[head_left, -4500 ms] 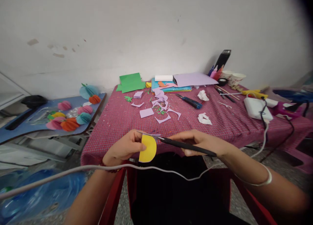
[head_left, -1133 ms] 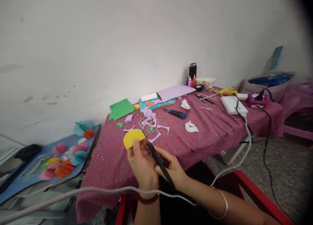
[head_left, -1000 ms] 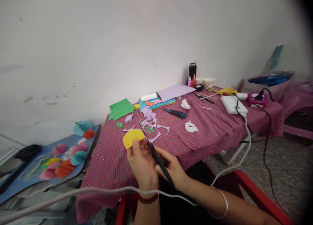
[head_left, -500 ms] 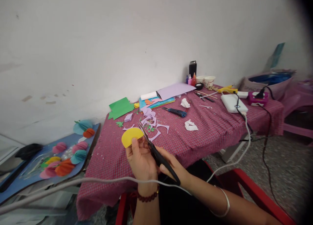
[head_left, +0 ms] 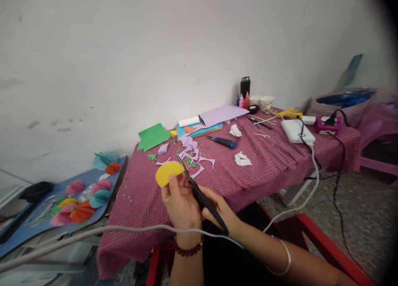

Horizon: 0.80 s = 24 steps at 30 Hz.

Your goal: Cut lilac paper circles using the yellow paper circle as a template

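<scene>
Between the thumb and fingers of my left hand [head_left: 182,199] is a yellow half-round piece of paper [head_left: 168,172], held above the near side of the table. My right hand [head_left: 222,209] grips black-handled scissors [head_left: 202,199], whose blades point up and to the left, at the paper's right end. Whether the blades touch the paper I cannot tell. Beyond the hands lie purple paper scraps [head_left: 189,149] mixed with small green bits. A small stack of purple paper [head_left: 163,149] and green sheets [head_left: 154,136] rest farther left.
A blue utility knife [head_left: 222,142], crumpled tissues [head_left: 242,158] and a white power bank [head_left: 297,131] lie on the checked tablecloth [head_left: 130,203]. A white cable [head_left: 139,228] crosses in front of my wrists. Paper ornaments [head_left: 82,212] sit on a blue surface at left.
The yellow paper and both hands have shifted very slightly to the right. My grip on the paper and the scissors looks the same.
</scene>
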Available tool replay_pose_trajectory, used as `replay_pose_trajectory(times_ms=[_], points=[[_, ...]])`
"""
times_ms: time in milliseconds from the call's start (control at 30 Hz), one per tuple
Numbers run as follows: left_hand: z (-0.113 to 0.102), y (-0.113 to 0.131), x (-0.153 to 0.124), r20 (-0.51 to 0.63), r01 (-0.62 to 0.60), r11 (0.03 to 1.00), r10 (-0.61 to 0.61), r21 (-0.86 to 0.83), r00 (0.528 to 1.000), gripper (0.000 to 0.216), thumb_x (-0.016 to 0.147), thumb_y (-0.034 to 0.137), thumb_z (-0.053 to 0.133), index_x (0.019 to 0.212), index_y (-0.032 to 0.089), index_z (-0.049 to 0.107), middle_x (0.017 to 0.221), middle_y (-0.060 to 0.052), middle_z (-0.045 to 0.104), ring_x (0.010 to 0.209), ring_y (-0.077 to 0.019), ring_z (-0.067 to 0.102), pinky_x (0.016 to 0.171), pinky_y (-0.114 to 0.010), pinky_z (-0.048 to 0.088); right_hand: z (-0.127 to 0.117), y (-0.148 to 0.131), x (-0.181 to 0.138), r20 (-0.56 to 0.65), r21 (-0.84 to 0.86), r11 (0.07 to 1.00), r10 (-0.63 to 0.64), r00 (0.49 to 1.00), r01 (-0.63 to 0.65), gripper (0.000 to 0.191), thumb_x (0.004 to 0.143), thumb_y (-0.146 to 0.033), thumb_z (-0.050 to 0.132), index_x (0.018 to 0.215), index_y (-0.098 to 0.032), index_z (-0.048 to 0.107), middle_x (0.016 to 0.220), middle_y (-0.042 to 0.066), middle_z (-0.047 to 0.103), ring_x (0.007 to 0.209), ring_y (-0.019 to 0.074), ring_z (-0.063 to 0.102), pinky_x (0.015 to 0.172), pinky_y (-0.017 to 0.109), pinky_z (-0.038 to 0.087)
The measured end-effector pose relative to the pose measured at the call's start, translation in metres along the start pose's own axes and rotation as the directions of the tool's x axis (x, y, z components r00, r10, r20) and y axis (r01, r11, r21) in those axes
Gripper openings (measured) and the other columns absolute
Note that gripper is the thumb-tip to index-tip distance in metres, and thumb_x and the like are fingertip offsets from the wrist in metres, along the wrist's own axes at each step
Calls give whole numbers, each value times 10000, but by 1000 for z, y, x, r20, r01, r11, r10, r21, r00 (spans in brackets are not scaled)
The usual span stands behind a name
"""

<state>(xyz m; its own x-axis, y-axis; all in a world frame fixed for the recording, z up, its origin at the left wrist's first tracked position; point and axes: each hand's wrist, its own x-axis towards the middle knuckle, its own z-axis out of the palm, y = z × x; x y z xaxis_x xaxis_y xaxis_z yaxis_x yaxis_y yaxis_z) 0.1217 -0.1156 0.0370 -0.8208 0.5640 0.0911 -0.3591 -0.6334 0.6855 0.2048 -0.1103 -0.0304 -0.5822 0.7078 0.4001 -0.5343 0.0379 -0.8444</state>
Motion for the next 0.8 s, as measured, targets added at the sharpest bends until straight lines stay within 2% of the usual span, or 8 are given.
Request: replay_pose_trajectory(times_ms=[133, 233, 567, 800], points=[[2, 1, -2, -6, 2, 1000, -2, -19, 1000, 121, 778, 268, 689, 862, 205, 627, 746, 30, 687, 679, -89, 645, 656, -213, 474, 0, 1, 0, 18, 17, 1000, 23, 1000, -23, 696, 758, -581, 660, 1327, -210, 504, 1036, 83, 628, 854, 190, 594, 780, 329, 498], [2, 1, -2, -2, 16, 1000, -16, -19, 1000, 109, 790, 275, 676, 866, 207, 636, 763, 27, 691, 680, -86, 647, 660, -211, 475, 0, 0, 1, 11, 18, 1000, 22, 1000, -22, 692, 753, -581, 664, 1317, -210, 511, 988, 68, 614, 775, 164, 564, 720, 303, 491], [3, 0, -1, 13, 11, 999, -10, -48, 1000, 98, 789, 256, 682, 860, 201, 641, 742, 24, 696, 668, -89, 646, 654, -214, 475, 0, -4, 0, 19, 24, 999, 27, 999, -28, 698, 758, -597, 649, 1322, -209, 509, 847, 39, 563, 774, 174, 540, 729, 307, 476], [3, 1, 0, 29, 11, 997, -9, -78, 1000, 91, 789, 238, 682, 865, 203, 645, 752, 23, 706, 668, -88, 653, 637, -203, 482, -1, -3, 2, 33, 4, 1000, -20, 999, 20, 668, 783, -561, 643, 1327, -199, 503, 869, 36, 554, 719, 140, 507, 699, 279, 469]])
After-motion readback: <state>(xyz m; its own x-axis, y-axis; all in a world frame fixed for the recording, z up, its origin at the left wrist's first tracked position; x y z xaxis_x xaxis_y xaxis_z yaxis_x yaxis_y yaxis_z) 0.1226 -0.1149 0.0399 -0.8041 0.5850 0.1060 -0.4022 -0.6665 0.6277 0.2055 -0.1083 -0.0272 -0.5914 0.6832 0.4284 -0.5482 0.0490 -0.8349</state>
